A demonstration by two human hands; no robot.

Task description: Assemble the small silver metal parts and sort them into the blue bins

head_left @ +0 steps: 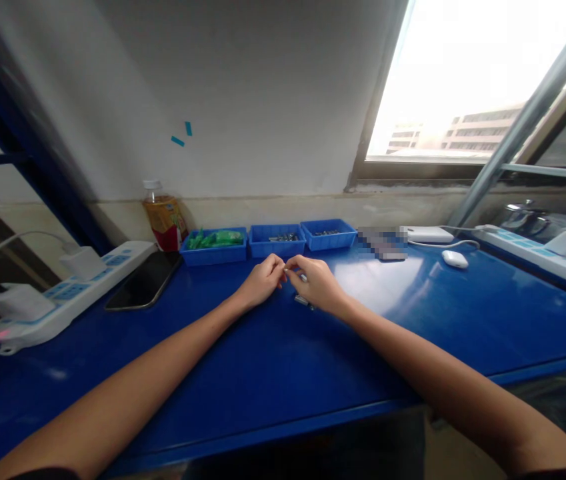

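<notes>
My left hand and my right hand meet fingertip to fingertip over the middle of the blue table. Both are closed in a pinch. Whatever sits between the fingertips is too small to name. Under my right hand lie a few small metal parts, partly covered by it. Just behind the hands stand three blue bins: the left bin has green pieces, the middle bin holds small metal parts, and so does the right bin.
A black phone and a white power strip lie on the left, near a drink bottle. Towards the right are a white earbud case, a white power bank with a cable, and another power strip.
</notes>
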